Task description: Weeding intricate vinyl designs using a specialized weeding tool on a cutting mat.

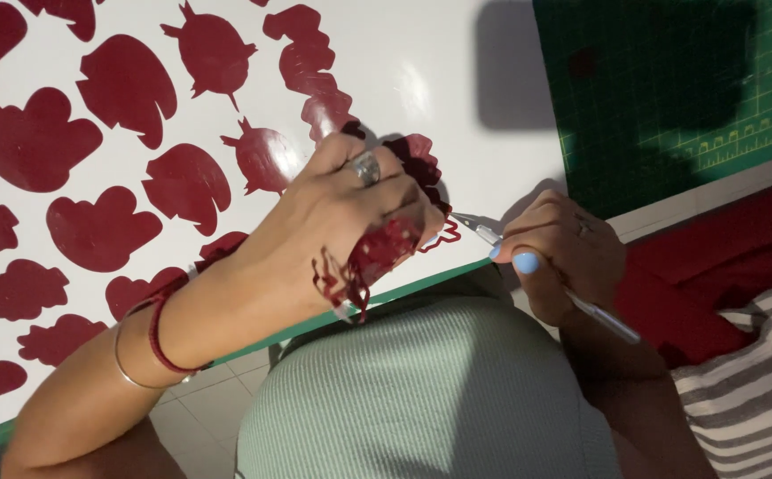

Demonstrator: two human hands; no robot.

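Between the curled fingers of the left hand (350,208): one strip of dark red vinyl scrap (364,262), glossy, crumpled and ragged-edged, pinched tight at the fingertips and trailing down past the knuckles toward the wrist side, partly off the sheet's edge. Left fingers closed around it; silver ring on one finger, red cord bracelet and thin metal bangle at the wrist. Under and beyond those fingers: white backing sheet (421,80), smooth and shiny, bearing rows of dark red cut-out shapes (124,84), lobed and rounded, some with small spikes. Just beside the left fingertips, toward the right hand: a thin red outline of vinyl, still lying on the sheet. Right hand (563,253): fingers closed in a pen grip on a slim silver craft knife (572,297), pale blue thumbnail showing, blade tip resting at the sheet close to the left fingertips. Beyond the right fingers: green cutting mat (670,89) with grid lines, partly in shadow.
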